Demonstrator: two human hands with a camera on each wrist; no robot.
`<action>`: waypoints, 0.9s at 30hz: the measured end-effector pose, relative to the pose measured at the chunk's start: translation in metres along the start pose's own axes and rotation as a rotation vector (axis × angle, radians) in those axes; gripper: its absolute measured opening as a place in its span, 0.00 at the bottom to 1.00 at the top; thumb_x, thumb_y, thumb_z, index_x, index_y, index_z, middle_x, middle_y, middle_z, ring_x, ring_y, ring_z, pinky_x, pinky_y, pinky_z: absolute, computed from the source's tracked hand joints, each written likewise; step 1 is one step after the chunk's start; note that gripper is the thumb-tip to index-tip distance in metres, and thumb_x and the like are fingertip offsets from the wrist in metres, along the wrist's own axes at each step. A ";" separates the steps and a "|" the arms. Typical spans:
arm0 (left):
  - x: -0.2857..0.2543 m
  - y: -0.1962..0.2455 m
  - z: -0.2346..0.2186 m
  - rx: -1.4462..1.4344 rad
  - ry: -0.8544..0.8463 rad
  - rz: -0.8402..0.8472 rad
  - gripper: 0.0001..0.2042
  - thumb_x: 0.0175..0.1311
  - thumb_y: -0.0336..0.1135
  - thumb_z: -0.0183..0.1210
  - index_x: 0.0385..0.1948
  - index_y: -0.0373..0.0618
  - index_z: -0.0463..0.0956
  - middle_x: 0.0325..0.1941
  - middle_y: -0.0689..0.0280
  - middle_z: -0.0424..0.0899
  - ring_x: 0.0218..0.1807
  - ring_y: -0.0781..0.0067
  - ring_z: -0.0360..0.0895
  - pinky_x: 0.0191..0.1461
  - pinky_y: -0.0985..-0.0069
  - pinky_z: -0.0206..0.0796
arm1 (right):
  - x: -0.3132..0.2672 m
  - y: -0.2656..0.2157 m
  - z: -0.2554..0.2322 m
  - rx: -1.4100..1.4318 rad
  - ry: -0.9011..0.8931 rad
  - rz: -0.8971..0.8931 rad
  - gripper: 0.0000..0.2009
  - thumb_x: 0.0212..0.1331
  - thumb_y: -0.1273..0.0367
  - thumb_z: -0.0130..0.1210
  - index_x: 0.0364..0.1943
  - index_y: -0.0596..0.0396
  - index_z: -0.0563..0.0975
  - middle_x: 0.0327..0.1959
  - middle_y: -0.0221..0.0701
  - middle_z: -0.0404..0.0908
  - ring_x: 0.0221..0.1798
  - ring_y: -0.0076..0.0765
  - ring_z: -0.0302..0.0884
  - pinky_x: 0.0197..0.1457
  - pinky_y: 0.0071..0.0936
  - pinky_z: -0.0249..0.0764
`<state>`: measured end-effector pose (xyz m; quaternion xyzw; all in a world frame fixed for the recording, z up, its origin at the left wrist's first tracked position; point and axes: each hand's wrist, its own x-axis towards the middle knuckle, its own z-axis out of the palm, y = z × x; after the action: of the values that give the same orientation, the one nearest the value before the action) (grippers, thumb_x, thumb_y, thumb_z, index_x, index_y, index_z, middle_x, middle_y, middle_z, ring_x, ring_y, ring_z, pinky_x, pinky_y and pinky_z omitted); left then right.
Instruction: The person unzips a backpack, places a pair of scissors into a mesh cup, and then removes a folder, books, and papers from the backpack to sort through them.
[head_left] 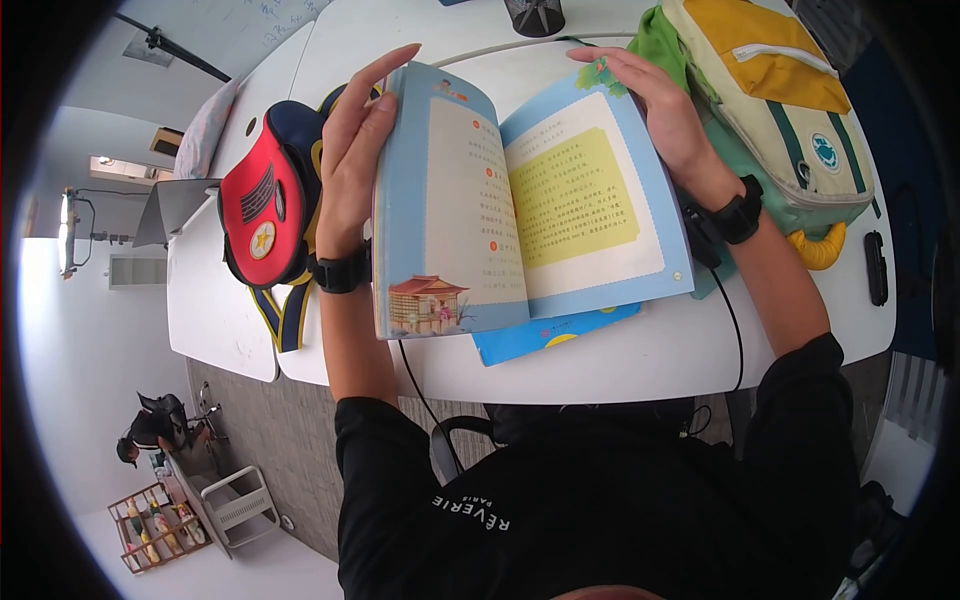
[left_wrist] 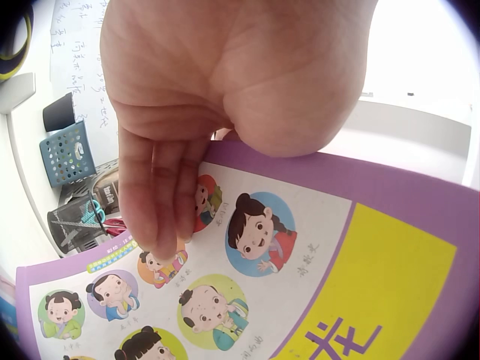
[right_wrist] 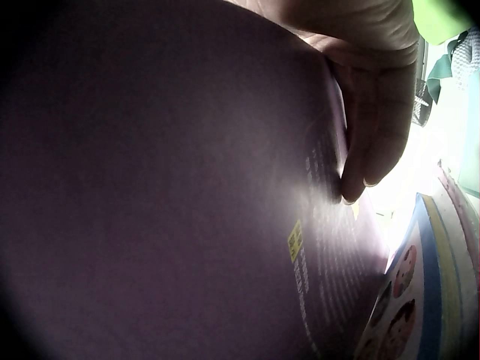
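An open picture book [head_left: 575, 285] with blue-bordered pages of printed text is held up over the white table, between both hands. My left hand [head_left: 350, 160] grips its left edge, the thumb at the page side. In the left wrist view, fingers [left_wrist: 169, 195] of that hand lie along the purple and yellow cover [left_wrist: 409, 251] with its round cartoon portraits. Along the right edge, my right hand [head_left: 668, 115] holds the book near its upper corner. Its fingers [right_wrist: 379, 127] press the dim purple cover [right_wrist: 187, 187] in the right wrist view. A blue book [head_left: 560, 338] lies partly hidden underneath.
To the left sits a red and navy backpack [head_left: 265, 215]; a beige, green and yellow backpack [head_left: 790, 120] lies at right. A black mesh pen holder [head_left: 535, 16] stands at the back of the table [head_left: 205, 310]. Another person [head_left: 160, 425] is in the background.
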<state>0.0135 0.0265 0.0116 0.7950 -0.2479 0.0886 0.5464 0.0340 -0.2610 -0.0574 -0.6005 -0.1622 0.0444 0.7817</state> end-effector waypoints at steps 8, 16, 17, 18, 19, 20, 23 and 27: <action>-0.001 0.003 0.000 -0.053 -0.003 -0.051 0.21 0.74 0.35 0.45 0.66 0.42 0.68 0.35 0.65 0.82 0.34 0.86 0.76 0.38 0.86 0.66 | 0.000 0.001 -0.003 -0.022 -0.022 0.013 0.20 0.76 0.62 0.36 0.61 0.56 0.73 0.51 0.30 0.79 0.50 0.19 0.76 0.57 0.18 0.70; -0.002 0.006 0.002 -0.038 0.010 -0.038 0.21 0.74 0.36 0.46 0.65 0.43 0.69 0.36 0.63 0.83 0.36 0.83 0.79 0.41 0.85 0.68 | 0.001 0.002 0.000 0.022 0.024 -0.029 0.18 0.73 0.63 0.41 0.56 0.59 0.77 0.44 0.30 0.80 0.47 0.20 0.75 0.54 0.19 0.70; -0.002 0.005 0.001 -0.032 0.007 -0.037 0.21 0.74 0.36 0.46 0.65 0.43 0.69 0.37 0.62 0.83 0.37 0.83 0.79 0.42 0.85 0.69 | 0.001 0.002 0.000 0.022 0.023 -0.030 0.18 0.73 0.63 0.41 0.56 0.59 0.77 0.44 0.30 0.80 0.47 0.20 0.75 0.54 0.19 0.70; -0.002 0.004 0.001 -0.025 0.004 -0.035 0.21 0.74 0.35 0.46 0.66 0.43 0.69 0.38 0.62 0.83 0.38 0.82 0.79 0.42 0.84 0.69 | 0.001 0.002 0.000 0.027 0.018 -0.024 0.18 0.73 0.63 0.41 0.56 0.59 0.77 0.44 0.30 0.80 0.47 0.20 0.75 0.54 0.19 0.70; -0.002 0.004 0.001 -0.025 0.004 -0.034 0.21 0.74 0.35 0.46 0.66 0.43 0.69 0.38 0.62 0.83 0.38 0.82 0.79 0.42 0.84 0.69 | 0.001 0.002 0.000 0.031 0.014 -0.019 0.18 0.73 0.63 0.42 0.56 0.59 0.77 0.44 0.30 0.79 0.47 0.20 0.75 0.54 0.19 0.69; -0.002 0.005 0.001 -0.016 0.004 -0.029 0.21 0.74 0.35 0.46 0.65 0.43 0.69 0.38 0.62 0.83 0.38 0.82 0.80 0.43 0.84 0.69 | 0.001 0.002 -0.002 0.030 0.013 -0.019 0.18 0.73 0.63 0.42 0.56 0.59 0.77 0.44 0.30 0.79 0.47 0.20 0.75 0.54 0.19 0.69; -0.002 0.008 0.003 -0.022 0.011 -0.032 0.21 0.74 0.36 0.46 0.65 0.43 0.69 0.38 0.62 0.83 0.38 0.82 0.79 0.43 0.84 0.69 | 0.001 0.002 -0.004 -0.017 -0.028 0.010 0.20 0.76 0.62 0.36 0.61 0.57 0.73 0.53 0.30 0.78 0.51 0.20 0.75 0.59 0.19 0.69; -0.002 0.006 0.003 -0.048 0.014 -0.037 0.21 0.74 0.36 0.46 0.65 0.43 0.69 0.38 0.62 0.83 0.38 0.82 0.79 0.43 0.84 0.69 | 0.001 0.002 -0.004 -0.027 -0.013 -0.002 0.20 0.76 0.62 0.36 0.61 0.57 0.73 0.52 0.30 0.78 0.51 0.20 0.75 0.59 0.19 0.69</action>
<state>0.0083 0.0222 0.0149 0.7855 -0.2313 0.0780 0.5686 0.0364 -0.2638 -0.0601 -0.6105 -0.1686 0.0455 0.7725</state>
